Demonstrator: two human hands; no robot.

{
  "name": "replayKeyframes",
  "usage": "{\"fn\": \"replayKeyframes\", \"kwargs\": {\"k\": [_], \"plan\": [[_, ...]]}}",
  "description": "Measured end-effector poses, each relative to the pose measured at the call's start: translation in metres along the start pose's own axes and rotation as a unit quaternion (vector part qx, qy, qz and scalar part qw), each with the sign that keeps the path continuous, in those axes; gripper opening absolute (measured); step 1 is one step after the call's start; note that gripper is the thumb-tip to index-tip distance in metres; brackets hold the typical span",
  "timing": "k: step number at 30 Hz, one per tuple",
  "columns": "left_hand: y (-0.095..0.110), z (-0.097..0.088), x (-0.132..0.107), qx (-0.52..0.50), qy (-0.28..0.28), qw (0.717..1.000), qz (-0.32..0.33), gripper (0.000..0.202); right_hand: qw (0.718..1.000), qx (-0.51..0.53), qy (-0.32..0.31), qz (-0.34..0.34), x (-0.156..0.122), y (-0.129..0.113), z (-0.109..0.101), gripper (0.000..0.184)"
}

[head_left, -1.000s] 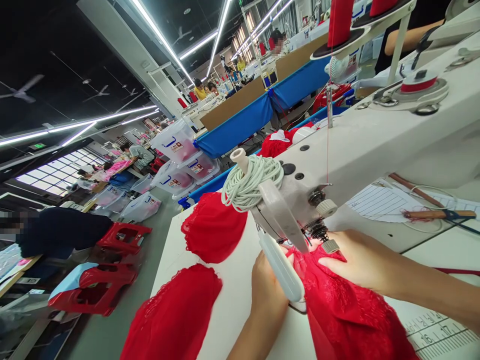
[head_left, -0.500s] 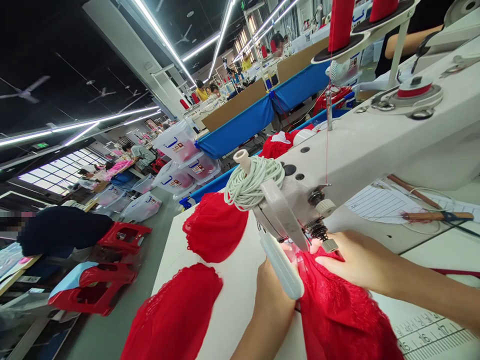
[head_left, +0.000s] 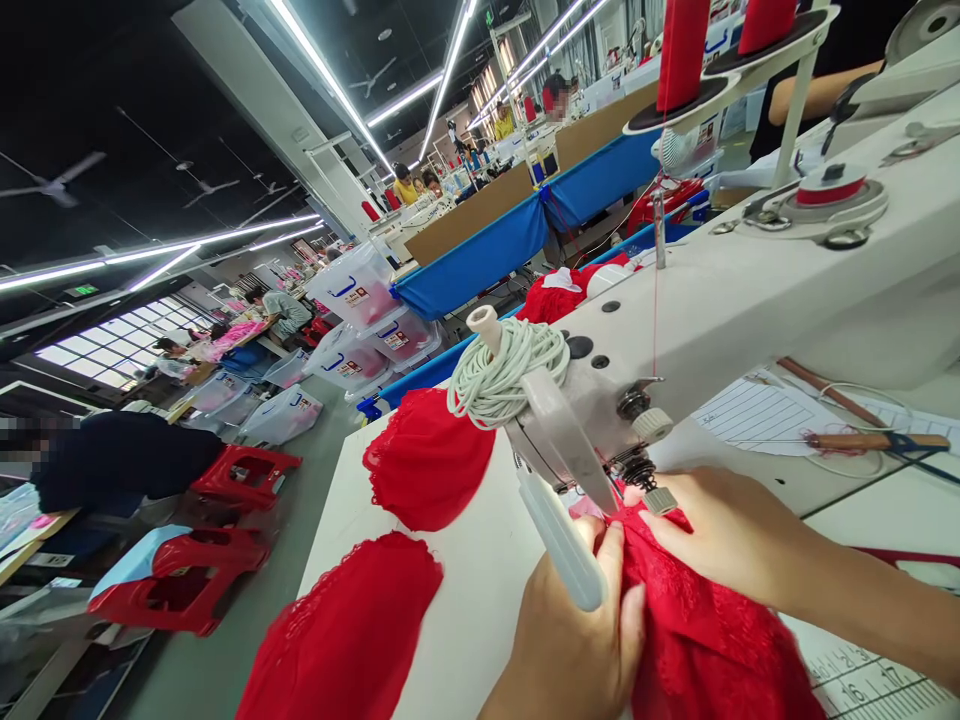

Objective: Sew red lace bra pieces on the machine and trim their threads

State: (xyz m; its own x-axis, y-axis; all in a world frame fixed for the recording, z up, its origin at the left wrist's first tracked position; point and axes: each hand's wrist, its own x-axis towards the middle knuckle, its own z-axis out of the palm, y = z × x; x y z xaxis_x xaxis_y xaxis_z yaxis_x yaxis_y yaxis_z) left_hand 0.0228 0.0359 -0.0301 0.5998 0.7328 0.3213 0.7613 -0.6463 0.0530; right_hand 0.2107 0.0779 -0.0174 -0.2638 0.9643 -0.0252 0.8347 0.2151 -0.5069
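Observation:
Under the head of a white sewing machine (head_left: pixel 757 270) lies a red lace garment piece (head_left: pixel 697 620). My left hand (head_left: pixel 570 610) pinches its left edge close to the needle area, partly behind the machine's pale lever (head_left: pixel 562 540). On the other side my right hand (head_left: pixel 720 530) grips the fabric, thumb on top, fingers partly hidden behind the tension knobs (head_left: pixel 652 460). The needle and presser foot are mostly concealed. Two red lace-edged cups, one farther back (head_left: pixel 427 460) and one nearer (head_left: pixel 345 630), rest on the white table (head_left: pixel 457 610) to the left.
A bundle of pale green cord (head_left: pixel 510 370) hangs round a peg on the machine. Red thread cones (head_left: pixel 682 55) stand above. Paper sheets (head_left: pixel 750 410) and a wooden-handled tool (head_left: pixel 877 441) lie at right. Red stools (head_left: pixel 180 580), clear bins (head_left: pixel 352 285) and other people are beyond.
My left hand has come up and to the right around the lever, its thumb and fingers now showing on the red fabric. The fabric has shifted slightly right; my right hand stays nearly in place.

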Motion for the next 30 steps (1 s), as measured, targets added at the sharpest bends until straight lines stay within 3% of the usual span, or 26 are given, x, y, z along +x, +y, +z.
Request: {"fn": "replayKeyframes", "kwargs": {"k": [4,8,12,19,25,30], "plan": [[0.0,0.009,-0.013,0.038,0.024,0.999,-0.005,0.063,0.999,-0.023,0.0,-0.022,-0.001,0.001,0.001,0.021],[-0.001,0.028,-0.022,0.056,0.084,0.994,-0.031,0.069,0.991,-0.052,0.055,-0.11,-0.002,0.008,0.007,0.027],[0.001,0.036,-0.022,0.082,0.132,0.987,-0.031,0.072,0.974,-0.088,0.092,-0.185,-0.004,0.016,0.017,0.02],[0.006,0.031,-0.016,0.106,0.161,0.98,-0.045,0.078,0.968,-0.116,0.123,-0.188,-0.005,0.018,0.021,0.018],[-0.002,0.006,-0.009,0.169,0.069,0.981,0.059,0.071,0.967,-0.114,0.124,-0.188,-0.004,0.018,0.019,0.018],[-0.007,0.005,-0.01,0.169,0.064,0.981,0.072,0.079,0.974,-0.12,0.092,-0.169,-0.002,0.017,0.019,0.014]]}}
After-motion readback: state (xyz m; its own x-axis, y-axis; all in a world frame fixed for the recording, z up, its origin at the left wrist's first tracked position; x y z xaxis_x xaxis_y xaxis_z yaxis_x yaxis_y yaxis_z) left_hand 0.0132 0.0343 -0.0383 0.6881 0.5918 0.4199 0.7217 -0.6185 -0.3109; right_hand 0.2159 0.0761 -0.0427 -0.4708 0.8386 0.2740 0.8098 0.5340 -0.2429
